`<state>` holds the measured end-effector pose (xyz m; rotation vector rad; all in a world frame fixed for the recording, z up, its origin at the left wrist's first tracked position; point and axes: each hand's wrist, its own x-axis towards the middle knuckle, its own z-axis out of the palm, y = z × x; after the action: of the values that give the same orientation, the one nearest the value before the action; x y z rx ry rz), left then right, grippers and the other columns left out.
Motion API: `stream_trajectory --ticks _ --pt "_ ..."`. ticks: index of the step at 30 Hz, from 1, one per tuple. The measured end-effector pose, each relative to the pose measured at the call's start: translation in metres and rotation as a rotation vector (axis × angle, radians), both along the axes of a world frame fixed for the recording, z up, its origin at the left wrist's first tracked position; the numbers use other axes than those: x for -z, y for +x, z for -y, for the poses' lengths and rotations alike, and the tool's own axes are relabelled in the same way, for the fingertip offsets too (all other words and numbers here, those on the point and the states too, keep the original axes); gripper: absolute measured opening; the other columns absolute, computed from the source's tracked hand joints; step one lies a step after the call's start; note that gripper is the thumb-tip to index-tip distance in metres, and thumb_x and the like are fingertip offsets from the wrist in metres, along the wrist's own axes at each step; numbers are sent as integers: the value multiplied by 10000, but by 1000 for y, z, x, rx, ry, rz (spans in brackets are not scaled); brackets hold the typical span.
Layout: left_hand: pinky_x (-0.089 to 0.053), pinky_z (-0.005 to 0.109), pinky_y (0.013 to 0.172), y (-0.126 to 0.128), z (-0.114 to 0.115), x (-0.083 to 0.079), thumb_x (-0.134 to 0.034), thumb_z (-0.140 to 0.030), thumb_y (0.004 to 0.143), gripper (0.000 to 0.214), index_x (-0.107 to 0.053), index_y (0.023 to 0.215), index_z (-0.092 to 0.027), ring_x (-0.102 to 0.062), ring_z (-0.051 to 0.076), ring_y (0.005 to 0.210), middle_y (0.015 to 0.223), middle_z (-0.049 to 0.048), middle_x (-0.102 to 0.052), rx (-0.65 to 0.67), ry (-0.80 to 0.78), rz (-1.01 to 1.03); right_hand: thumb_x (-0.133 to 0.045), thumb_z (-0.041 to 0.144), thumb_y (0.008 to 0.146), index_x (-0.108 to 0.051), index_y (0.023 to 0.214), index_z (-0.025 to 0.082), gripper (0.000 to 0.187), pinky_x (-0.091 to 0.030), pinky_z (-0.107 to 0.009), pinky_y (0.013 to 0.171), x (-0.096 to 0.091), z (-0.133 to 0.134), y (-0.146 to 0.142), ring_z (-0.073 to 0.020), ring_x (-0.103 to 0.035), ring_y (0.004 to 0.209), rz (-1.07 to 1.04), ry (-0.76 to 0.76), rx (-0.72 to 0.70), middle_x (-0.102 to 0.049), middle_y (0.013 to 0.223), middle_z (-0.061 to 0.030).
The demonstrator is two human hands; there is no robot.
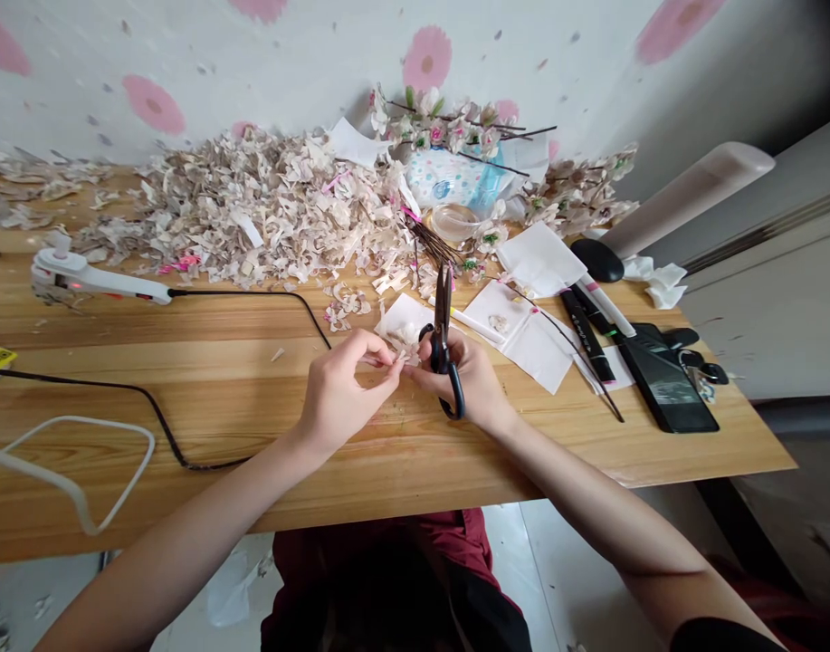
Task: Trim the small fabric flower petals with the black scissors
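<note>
I log: left hand (339,394) pinched shut on a pale fabric petal (402,346); right hand (467,380) curled around black-handled scissors (443,335), long axis pointing far, just right of the petal.

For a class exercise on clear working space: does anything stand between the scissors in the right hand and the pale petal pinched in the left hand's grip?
Nothing visible stands between them: the scissors in the right hand sit directly beside the pale petal held in the left hand, with no object in the gap.
</note>
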<state>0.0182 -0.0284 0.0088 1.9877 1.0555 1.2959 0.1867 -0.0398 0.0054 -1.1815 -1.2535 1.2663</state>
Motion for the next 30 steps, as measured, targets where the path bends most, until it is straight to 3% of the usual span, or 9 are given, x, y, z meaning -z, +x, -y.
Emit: stream_trajectory --ticks 6,13,18,30 --pt "-557 233 732 -1 -5 0 -715 -164 752 205 -513 728 -188 -673 123 724 737 -14 -648 60 -330 138 -823 284 653 -443 710 194 395 -274 -212 471 0 -2 3 -58 -334 501 -84 10 -87 -464 643 76" --pt "-523 221 662 -5 -13 -9 -758 -213 689 334 -431 628 -191 -674 133 710 742 22 -704 122 -662 210 -837 299 654 -452 681 187 402 -314 -225 526 0 -7 9 -79 -393 558 -50 69 -179 -496 673 54" --pt "-509 221 653 -8 -17 -15 -787 -225 644 412 -379 594 -195 -650 113 670 708 -3 -701 188 -805 247 -842 304 656 -448 678 192 411 -357 -234 574 -1 -8 11 -104 -467 618 -30 106 -222 -535 703 34" --pt "-473 218 653 -8 -20 -21 -803 -159 576 478 -326 558 -196 -594 79 604 616 -44 -647 238 -1010 346 -804 354 696 -405 689 210 425 -396 -253 610 0 -11 12 -124 -494 654 -57 79 -292 -534 716 28"
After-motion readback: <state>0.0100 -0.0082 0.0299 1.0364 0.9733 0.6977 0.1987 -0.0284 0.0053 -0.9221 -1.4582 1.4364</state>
